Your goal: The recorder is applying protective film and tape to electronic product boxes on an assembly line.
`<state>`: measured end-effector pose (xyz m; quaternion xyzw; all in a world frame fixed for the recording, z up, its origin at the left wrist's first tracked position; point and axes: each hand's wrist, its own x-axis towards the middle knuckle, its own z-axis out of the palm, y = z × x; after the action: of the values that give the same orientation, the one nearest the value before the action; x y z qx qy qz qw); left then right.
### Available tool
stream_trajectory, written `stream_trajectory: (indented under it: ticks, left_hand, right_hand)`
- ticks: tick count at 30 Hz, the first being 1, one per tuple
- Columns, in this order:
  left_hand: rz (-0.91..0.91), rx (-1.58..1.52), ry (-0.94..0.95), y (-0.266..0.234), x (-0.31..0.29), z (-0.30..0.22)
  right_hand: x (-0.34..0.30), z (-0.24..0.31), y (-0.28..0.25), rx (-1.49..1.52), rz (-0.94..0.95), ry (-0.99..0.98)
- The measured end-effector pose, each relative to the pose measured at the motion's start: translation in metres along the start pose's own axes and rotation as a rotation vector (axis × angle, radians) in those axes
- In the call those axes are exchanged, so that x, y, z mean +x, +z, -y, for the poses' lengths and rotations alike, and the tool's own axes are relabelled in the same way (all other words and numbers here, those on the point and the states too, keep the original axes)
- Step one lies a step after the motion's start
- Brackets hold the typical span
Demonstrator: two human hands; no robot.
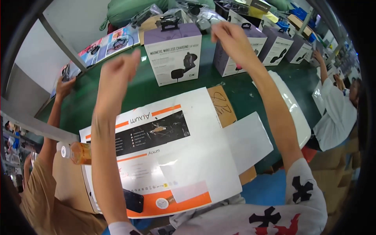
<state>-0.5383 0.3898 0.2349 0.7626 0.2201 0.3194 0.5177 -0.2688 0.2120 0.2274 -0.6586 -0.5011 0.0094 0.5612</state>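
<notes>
My left hand [120, 72] is raised over the green table, just left of a purple and white car mount box [173, 58] that stands upright with a black hanging tab on top. Motion smears its fingers, so their grip is unclear. Raised in front of a second purple box [223, 62], my right hand [235, 41] has its fingers curled together. The back of the hand hides whatever they may hold, and I cannot tell whether it touches that box. Below both arms lies a large white printed sheet [219, 164] with orange bands.
More purple boxes [276, 45] stand in a row at the right. Bagged parts [196, 17] pile up at the back. An orange drink bottle [80, 152] and a black phone [133, 200] lie near my left arm. Co-workers' arms [58, 105] reach in at both sides.
</notes>
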Motion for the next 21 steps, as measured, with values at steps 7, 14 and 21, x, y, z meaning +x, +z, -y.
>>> stream_trajectory:
  ticks: [7, 14, 21]
  left_hand:
    - [0.023, -0.447, -0.511, 0.039, 0.115, 0.056]
    - [0.011, -0.404, -0.403, 0.059, 0.096, 0.072]
    - [0.189, 0.68, 0.175, 0.032, -0.044, 0.104]
  right_hand:
    - [0.082, -0.064, 0.028, 0.113, 0.253, 0.594]
    - [0.003, -0.15, 0.04, 0.871, 0.134, 0.997]
    - [-0.094, -0.043, -0.007, 0.032, 0.503, 0.453]
